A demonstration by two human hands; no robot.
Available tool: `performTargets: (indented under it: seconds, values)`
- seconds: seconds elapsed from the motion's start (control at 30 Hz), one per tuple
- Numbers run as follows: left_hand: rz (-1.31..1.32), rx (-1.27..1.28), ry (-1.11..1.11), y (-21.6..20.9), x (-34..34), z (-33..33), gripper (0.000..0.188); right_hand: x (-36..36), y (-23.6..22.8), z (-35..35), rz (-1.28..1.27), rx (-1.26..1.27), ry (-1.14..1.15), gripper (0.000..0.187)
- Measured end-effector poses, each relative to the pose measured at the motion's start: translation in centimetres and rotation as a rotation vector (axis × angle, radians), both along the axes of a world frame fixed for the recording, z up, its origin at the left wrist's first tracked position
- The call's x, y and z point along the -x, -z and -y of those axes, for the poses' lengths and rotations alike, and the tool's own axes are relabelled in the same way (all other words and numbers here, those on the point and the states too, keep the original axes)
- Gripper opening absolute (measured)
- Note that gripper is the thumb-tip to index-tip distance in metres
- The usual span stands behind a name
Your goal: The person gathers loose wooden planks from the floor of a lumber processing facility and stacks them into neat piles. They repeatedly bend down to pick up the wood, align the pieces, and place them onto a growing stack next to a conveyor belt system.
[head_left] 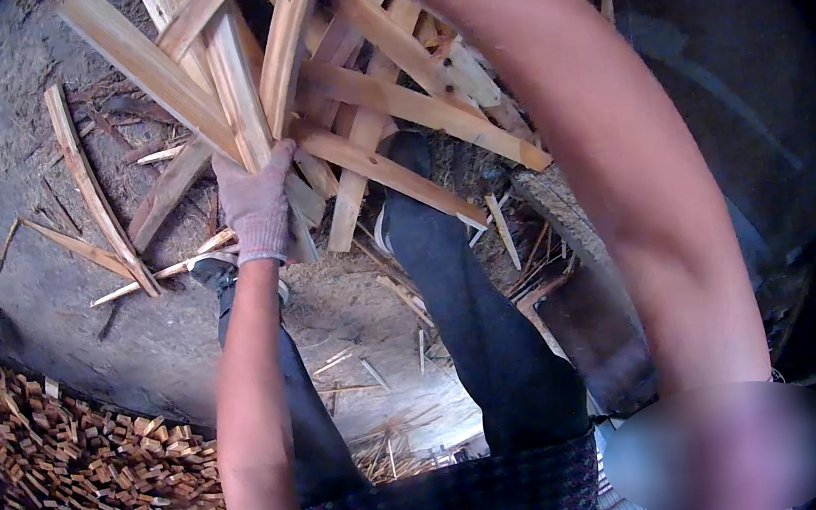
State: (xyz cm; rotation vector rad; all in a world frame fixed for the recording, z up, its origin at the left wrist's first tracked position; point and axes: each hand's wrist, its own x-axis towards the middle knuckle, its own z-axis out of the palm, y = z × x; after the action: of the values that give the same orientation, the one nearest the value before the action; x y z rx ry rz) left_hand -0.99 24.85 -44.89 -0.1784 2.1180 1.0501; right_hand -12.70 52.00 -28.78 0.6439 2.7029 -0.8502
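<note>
Left gloved hand [255, 197], upper left-centre of frame: fingers closed around the lower ends of wooden slats [236, 83], long axes fanning upward from the grip. Right hand: past the top edge, fingers cannot be told; left is nearer. Crossed slats [422, 113]: upper centre. Readable writing: none.

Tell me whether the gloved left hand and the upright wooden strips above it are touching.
Touching. The head view shows it: the gloved left hand closes around the strips' lower ends, with no gap between.
</note>
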Motion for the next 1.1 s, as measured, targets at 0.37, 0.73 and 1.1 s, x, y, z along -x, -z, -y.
performTargets:
  seconds: [0.37,0.73,1.1]
  values:
    - [0.371,-0.186,-0.219,-2.2,0.0,1.7,0.069,1.4,6.5,6.7,-0.028,0.199,0.133,0.06]
    - [0.072,0.121,-0.082,-0.6,-1.5,-0.5,0.128,-4.6,10.4,1.1,-0.063,0.755,0.895,0.058]
    - [0.021,0.079,0.069,1.5,-2.5,1.5,0.113,1.3,9.9,3.6,0.164,0.204,0.095,0.064]
